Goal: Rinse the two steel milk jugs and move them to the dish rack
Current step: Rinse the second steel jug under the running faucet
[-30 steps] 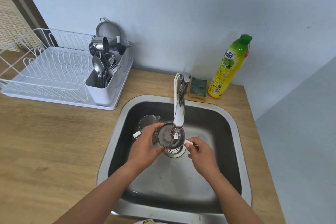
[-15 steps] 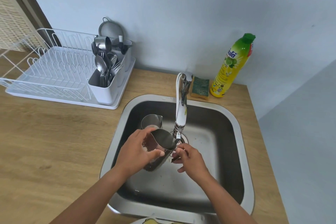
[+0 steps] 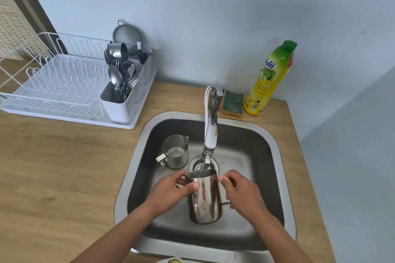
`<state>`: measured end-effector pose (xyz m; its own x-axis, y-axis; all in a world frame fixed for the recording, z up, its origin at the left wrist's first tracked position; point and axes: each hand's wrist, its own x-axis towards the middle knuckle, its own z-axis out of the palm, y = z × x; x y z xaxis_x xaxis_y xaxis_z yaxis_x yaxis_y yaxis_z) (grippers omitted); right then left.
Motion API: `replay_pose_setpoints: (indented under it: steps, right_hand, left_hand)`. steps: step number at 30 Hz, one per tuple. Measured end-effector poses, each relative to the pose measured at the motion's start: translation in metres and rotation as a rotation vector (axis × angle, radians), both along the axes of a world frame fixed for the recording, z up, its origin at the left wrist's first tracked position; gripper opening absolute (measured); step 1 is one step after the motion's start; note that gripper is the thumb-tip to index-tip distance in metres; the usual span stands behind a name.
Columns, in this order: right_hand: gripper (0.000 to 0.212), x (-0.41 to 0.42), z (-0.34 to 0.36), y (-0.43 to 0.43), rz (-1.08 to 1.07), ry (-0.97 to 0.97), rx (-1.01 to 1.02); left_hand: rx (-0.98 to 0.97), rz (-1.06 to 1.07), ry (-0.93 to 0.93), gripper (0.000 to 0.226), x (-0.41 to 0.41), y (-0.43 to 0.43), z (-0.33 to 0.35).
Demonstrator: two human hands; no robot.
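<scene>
Currently both hands grip the taller milk jug (image 3: 204, 196) upright under the faucet (image 3: 210, 132): left hand (image 3: 171, 193) fingers clamped on its wall, right hand (image 3: 239, 191) at the handle. Second jug (image 3: 176, 151) waits at ten o'clock (unrinsed, seemingly). Next: swirl, empty, carry to the dish rack (image 3: 53, 83).

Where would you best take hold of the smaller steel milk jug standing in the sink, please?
Probably by the handle of the smaller steel milk jug, coming from the left. The jug stands upright on the sink floor, handle jutting low-left and spout pointing back-right, and nothing blocks that side.
</scene>
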<state>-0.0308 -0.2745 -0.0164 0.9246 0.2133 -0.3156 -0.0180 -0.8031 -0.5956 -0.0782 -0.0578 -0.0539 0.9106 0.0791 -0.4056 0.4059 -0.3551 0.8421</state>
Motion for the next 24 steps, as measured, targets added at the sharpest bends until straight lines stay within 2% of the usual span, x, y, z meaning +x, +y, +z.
replay_pose_setpoints:
  steps: [3, 8, 15, 19, 24]
  right_hand:
    - [0.021, 0.003, 0.010, -0.008, 0.050, -0.099, -0.086]
    - [0.022, 0.005, 0.021, -0.012, 0.090, -0.201, -0.191]
    - [0.019, 0.011, 0.016, -0.005, 0.024, -0.217, -0.080]
    - [0.007, 0.013, 0.009, 0.003, -0.030, -0.229, 0.057]
    - [0.008, 0.020, -0.008, 0.015, -0.098, -0.176, 0.195]
  left_hand:
    - [-0.022, -0.036, 0.012, 0.044, 0.008, -0.006, 0.002]
    - [-0.140, -0.052, -0.007, 0.063, 0.021, -0.014, 0.011]
    - [-0.177, 0.052, -0.074, 0.070, 0.035, -0.015, 0.014]
    - [-0.087, 0.102, -0.143, 0.075, 0.035, -0.015, 0.017]
    - [0.142, 0.123, -0.279, 0.077, 0.031, -0.009, 0.025]
